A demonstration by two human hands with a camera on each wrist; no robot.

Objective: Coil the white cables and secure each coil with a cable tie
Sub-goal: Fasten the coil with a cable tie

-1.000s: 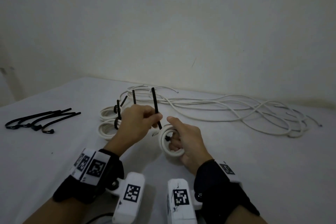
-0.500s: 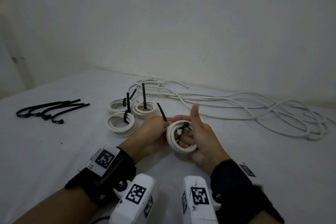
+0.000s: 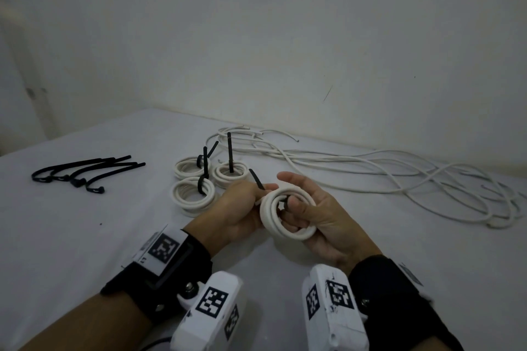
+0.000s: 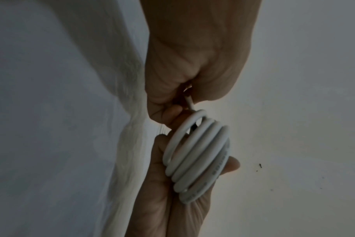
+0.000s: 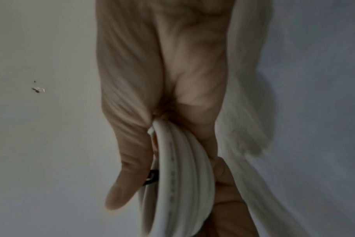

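1. Two hands are brought together over the white surface, with one small coil of white cable held between them.
2. The coil is gripped by the right hand: its fingers are curled through the middle of the coil, and the thumb is laid along the far rim.
3. A black cable tie is pinched by the left hand at the coil's left edge, and its free tail is seen slanting up and to the left above the knuckles.
4. In the left wrist view, the coil is shown as several stacked turns, and a short cable end is caught under the curled fingers of the left hand.
5. In the right wrist view, a small black piece of the tie is seen between the thumb and the coil; the picture is blurred.
6. Three finished coils are laid close together just beyond the left hand, each bound by a black tie whose tail is left sticking up.
7. A loose bundle of white cable is spread along the far right of the surface, well apart from the hands.
8. Several spare black ties are laid in a group at the far left.
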